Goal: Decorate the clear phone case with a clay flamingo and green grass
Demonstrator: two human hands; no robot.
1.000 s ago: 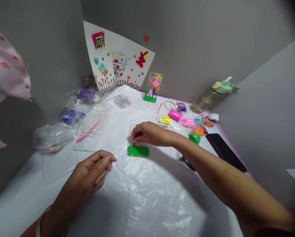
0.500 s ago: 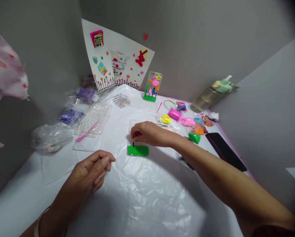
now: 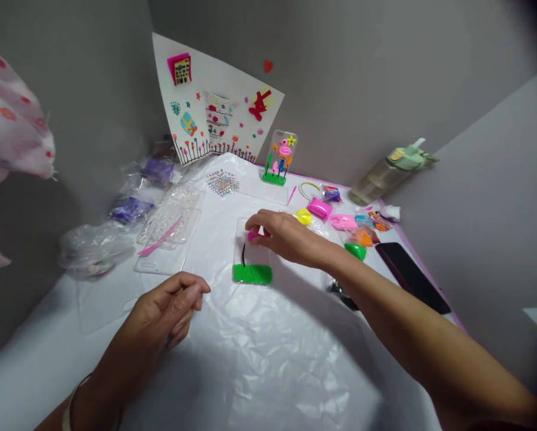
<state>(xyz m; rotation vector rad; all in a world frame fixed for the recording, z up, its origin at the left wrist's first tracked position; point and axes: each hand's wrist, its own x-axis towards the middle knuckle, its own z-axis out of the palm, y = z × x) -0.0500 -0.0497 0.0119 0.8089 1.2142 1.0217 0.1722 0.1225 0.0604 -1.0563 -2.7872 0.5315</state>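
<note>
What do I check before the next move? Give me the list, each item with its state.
1. Clear phone case lies flat on the plastic sheet: ok.
2. Green clay strip sits along the case's near edge: ok.
3. Thin black line rises from the strip, unbroken: ok.
4. Pink clay bit under the right hand: held or resting on the case, cannot tell.
5. Left hand off the case, nothing visible in it: ok.
6. Pink clay pack lies beyond the right hand, not blocked by it: ok.
</note>
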